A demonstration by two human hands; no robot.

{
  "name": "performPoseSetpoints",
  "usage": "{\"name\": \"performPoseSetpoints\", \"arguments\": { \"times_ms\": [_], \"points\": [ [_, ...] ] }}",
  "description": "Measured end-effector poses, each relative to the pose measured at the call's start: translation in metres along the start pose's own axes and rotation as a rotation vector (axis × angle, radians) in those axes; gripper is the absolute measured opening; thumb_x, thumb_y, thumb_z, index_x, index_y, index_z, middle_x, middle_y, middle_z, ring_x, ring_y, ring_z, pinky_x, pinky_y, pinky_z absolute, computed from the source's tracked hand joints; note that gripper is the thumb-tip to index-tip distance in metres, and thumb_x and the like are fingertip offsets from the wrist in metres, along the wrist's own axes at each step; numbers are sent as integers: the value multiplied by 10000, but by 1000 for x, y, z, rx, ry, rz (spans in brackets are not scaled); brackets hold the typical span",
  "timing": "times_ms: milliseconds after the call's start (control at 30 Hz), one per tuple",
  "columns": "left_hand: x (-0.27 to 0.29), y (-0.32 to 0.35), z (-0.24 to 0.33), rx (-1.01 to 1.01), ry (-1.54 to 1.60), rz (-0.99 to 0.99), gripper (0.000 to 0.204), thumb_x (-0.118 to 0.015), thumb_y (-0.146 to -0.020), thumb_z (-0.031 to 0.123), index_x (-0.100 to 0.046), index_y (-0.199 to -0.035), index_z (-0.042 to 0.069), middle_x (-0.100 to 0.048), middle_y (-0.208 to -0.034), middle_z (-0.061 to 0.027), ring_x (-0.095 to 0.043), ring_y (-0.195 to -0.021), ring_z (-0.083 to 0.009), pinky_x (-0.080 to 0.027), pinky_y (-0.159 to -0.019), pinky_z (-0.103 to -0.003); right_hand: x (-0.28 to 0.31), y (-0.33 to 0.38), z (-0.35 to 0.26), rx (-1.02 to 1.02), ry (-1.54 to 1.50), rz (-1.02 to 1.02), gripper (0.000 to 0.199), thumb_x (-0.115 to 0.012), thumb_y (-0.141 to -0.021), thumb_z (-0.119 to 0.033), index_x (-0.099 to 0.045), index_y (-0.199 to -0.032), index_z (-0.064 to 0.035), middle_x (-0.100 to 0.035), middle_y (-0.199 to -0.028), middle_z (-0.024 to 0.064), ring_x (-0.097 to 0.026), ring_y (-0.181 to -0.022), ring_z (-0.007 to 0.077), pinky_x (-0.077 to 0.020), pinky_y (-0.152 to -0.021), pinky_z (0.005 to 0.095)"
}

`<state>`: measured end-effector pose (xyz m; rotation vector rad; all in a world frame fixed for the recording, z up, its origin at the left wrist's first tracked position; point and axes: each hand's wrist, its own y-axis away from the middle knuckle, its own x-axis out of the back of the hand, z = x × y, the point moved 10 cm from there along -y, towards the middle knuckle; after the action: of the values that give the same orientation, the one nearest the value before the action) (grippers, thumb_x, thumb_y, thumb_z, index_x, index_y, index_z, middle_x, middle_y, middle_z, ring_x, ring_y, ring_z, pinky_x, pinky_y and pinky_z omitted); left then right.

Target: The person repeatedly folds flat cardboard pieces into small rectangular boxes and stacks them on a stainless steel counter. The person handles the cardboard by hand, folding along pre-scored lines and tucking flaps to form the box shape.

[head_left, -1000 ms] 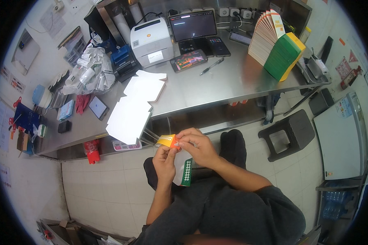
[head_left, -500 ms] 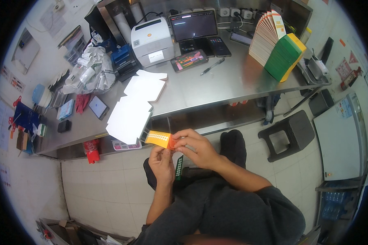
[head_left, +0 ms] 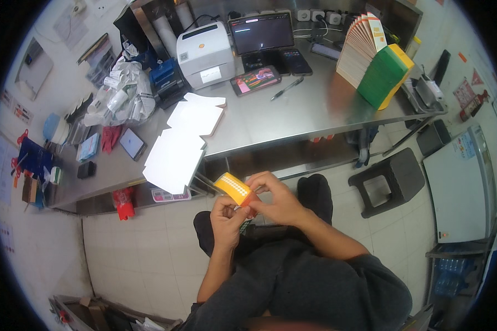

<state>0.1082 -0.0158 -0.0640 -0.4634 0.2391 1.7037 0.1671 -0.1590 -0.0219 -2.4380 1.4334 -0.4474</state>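
Observation:
Between both hands, over my lap at the table's front edge, is a small yellow-and-orange cardboard box [head_left: 232, 187] with rows of white marks. My left hand [head_left: 225, 222] pinches its orange near end from the left. The fingers of my right hand [head_left: 277, 198] close on the same end from the right; the fingertips partly hide it. Beneath the hands, a green patterned piece [head_left: 244, 225] shows only in part. White die-cut card blanks [head_left: 174, 159] lie on the table just beyond the box, overhanging its front edge.
On the steel table [head_left: 248, 127] stand a white label printer [head_left: 206, 58], a tablet [head_left: 262, 34], phones and a pen [head_left: 287, 88]. Green-and-yellow folded cartons [head_left: 384, 77] and fanned cards [head_left: 359, 52] stand at the right. A dark stool [head_left: 389, 179] is on the floor.
Both hands have drawn the box a little to the right and nearer me, and it has tilted. The green piece below is now more covered by the hands.

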Motion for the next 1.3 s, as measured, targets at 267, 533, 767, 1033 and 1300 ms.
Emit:
{"name": "performPoseSetpoints", "arguments": {
  "times_ms": [267,533,767,1033,1300],
  "points": [
    [-20,17,-12,117,-407,-362,173,-630,-872,-131,-645,-960,17,-730,-1001,-43,-674,-1028,-149,-535,-918,-317,79,41,84,-639,-301,366,513,-593,-1105,-318,-478,-1517,-35,-636,-1345,90,-598,-1235,155,-466,-1075,333],
    [-7,5,4,-74,-403,-161,255,-596,-940,-32,-681,-1176,12,-691,-1250,-105,-671,-1165,-234,-526,-990,-362,68,41,105,-670,-378,219,501,-600,-937,-23,-536,-1428,49,-672,-1235,146,-664,-1125,207,-519,-1029,347],
    [34,-22,-20,228,-317,140,615,-340,-1184,462,-459,-1553,-15,-542,-1518,-171,-515,-1389,-234,-426,-1152,-383,-10,16,70,-480,-374,-5,399,-562,-1122,-244,-544,-1426,13,-639,-1283,133,-618,-1186,191,-510,-1036,362],
    [27,-29,-2,132,-84,79,489,-542,-1147,383,-593,-1425,-16,-706,-1271,-90,-672,-1117,-150,-537,-981,-322,-30,7,59,-676,-507,-61,462,-495,-1160,-414,-614,-1378,-24,-720,-1170,46,-672,-993,119,-552,-872,315],
    [34,-24,-25,174,-338,131,331,-613,-1120,286,-702,-1240,-10,-747,-1025,-29,-658,-843,-66,-532,-752,-259,-23,12,100,-659,-347,113,380,-611,-1090,-340,-732,-1070,20,-736,-838,73,-685,-754,140,-551,-717,350]
  ]
}}
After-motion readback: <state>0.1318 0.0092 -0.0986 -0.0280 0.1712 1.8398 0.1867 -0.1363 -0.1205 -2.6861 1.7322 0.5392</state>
